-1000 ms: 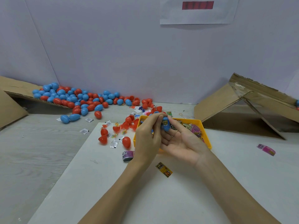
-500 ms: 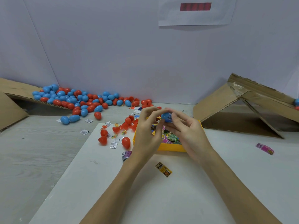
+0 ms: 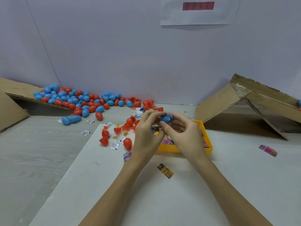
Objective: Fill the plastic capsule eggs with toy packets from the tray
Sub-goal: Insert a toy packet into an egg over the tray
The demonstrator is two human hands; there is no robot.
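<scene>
- At ten o'clock, against the wall, lies the heap of red and blue capsule eggs [image 3: 84, 101], spilling off a cardboard flap [image 3: 17, 90]; that stock sits well clear of the work, so the next shell means a long reach.
- Nearer, at eleven o'clock of the hands, loose red egg halves [image 3: 117, 129] and small white sachets [image 3: 115, 145] are scattered on the white tabletop [image 3: 114, 185]; keep the wrists above them.
- The left hand [image 3: 146, 136] has its fingers curled, fingertips meeting the blue capsule egg [image 3: 166, 118]; it appears to hold one end while a coloured toy packet [image 3: 156, 129] shows just under the thumb. Whether that packet is pinched or lying in the tray I cannot tell.
- The blue capsule egg is held up between both hands, above the far-left part of the yellow tray [image 3: 210, 147]. The step looks like pressing the halves closed: line the rims up square first, then squeeze evenly, so nothing is trapped in the seam.
- The right hand [image 3: 184, 134] curls its fingers around the egg's other end, thumb below; steady counter-pressure here should seat the halves.
- Stray packets lie at six o'clock [image 3: 165, 170] and three o'clock [image 3: 268, 150].
</scene>
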